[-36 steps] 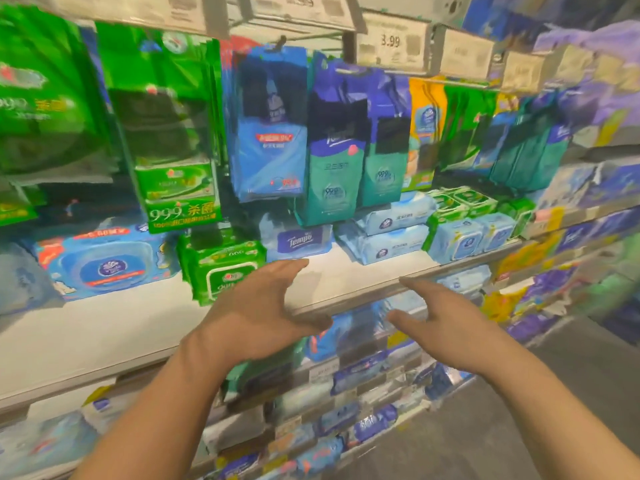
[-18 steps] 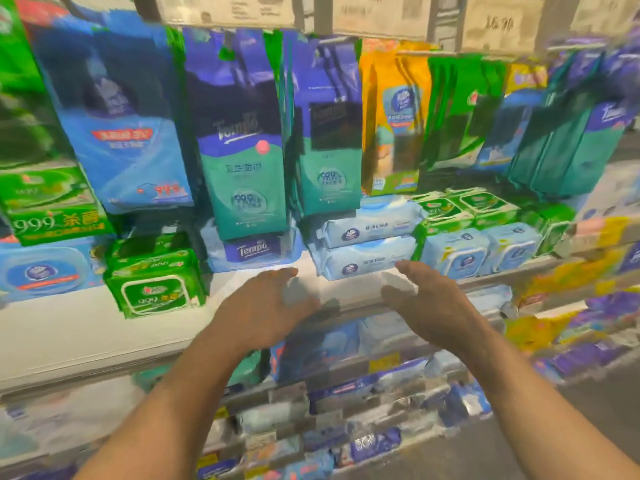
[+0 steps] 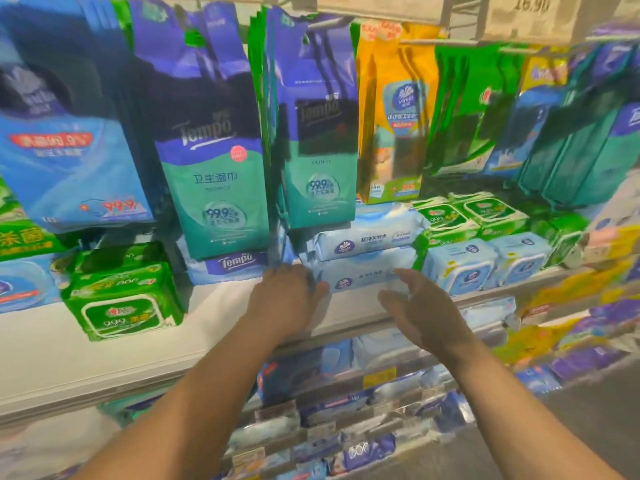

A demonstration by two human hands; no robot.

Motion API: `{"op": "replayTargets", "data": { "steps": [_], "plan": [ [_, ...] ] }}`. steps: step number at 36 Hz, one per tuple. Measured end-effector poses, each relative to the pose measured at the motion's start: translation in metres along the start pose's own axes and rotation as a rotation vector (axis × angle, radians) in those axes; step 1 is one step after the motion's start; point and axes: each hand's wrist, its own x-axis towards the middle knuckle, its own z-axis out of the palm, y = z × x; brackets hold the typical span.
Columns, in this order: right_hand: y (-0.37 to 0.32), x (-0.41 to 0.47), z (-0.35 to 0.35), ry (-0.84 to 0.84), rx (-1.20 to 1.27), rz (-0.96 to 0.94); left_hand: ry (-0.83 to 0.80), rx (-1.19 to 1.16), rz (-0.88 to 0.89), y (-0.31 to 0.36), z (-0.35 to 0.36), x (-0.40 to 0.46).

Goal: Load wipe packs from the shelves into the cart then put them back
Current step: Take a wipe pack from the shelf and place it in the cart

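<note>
I see a white shelf board [image 3: 104, 344] in a shop aisle, with price tags [image 3: 530, 12] on a rail overhead and lower shelves [image 3: 346, 403] crowded with blue and purple packs below it; grey floor [image 3: 571, 427] shows at the lower right. Hanging in front of the shelf are tall Tempo wipe bags [image 3: 211, 174], a blue bag [image 3: 65, 150] left of them and a yellow bag [image 3: 394, 116] to the right. On the board lie two stacked pale blue wipe packs [image 3: 363, 258], which are what I am reaching for. Just right of them sit small blue lidded packs [image 3: 485, 265] with green packs [image 3: 464, 216] behind, and a green lidded pack [image 3: 121, 299] stands well apart at the left. My left hand [image 3: 284, 299] is spread flat, fingertips at the left end of the lower pale blue pack; blur keeps me from telling whether they touch. My right hand [image 3: 422, 306] is loosely curved, gripping nothing, just in front of the same pack. The hanging bags overlap the top of the stack.
</note>
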Motion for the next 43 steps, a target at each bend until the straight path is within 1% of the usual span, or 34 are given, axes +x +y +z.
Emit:
{"op": "replayTargets", "data": {
  "steps": [3, 6, 8, 12, 15, 20, 23, 26, 32, 34, 35, 38, 41, 43],
  "plan": [
    [0.0, 0.001, 0.001, 0.032, -0.044, 0.001, -0.045, 0.038, 0.022, 0.005, 0.001, 0.006],
    [0.003, 0.003, 0.004, 0.103, -0.074, -0.017, -0.079, 0.06, 0.075, 0.001, 0.004, 0.012],
    [0.004, 0.003, 0.006, 0.179, -0.051, -0.005, -0.087, 0.062, 0.101, -0.004, 0.004, 0.015],
    [0.003, 0.002, 0.006, 0.316, 0.0, -0.047, -0.059, 0.092, 0.152, -0.009, 0.001, 0.014],
    [0.0, 0.001, 0.002, 0.372, 0.065, -0.06, -0.041, 0.115, 0.165, -0.01, 0.002, 0.011],
    [-0.007, 0.002, -0.006, 0.299, 0.033, 0.002, -0.043, 0.145, 0.185, -0.012, -0.002, 0.004],
    [-0.009, 0.003, -0.007, 0.262, 0.014, 0.007, -0.039, 0.163, 0.188, -0.019, -0.003, -0.003],
    [-0.009, 0.006, -0.005, 0.246, 0.055, 0.012, -0.036, 0.161, 0.195, -0.027, -0.007, -0.012],
    [-0.006, 0.016, 0.002, 0.173, 0.197, 0.08, -0.034, 0.117, 0.204, -0.047, -0.017, -0.028],
    [-0.004, 0.021, 0.005, 0.174, 0.315, 0.13, -0.04, 0.113, 0.212, -0.058, -0.019, -0.032],
    [-0.003, 0.025, 0.007, 0.179, 0.408, 0.187, -0.048, 0.114, 0.216, -0.062, -0.02, -0.034],
    [-0.001, 0.035, 0.006, 0.133, 0.656, 0.259, -0.071, 0.065, 0.228, -0.07, -0.024, -0.037],
    [-0.001, 0.049, 0.004, 0.091, 0.823, 0.303, -0.117, -0.158, 0.162, -0.071, -0.03, -0.039],
    [-0.005, 0.055, 0.002, 0.074, 0.912, 0.328, -0.123, -0.338, 0.06, -0.067, -0.039, -0.041]
  ]
}}
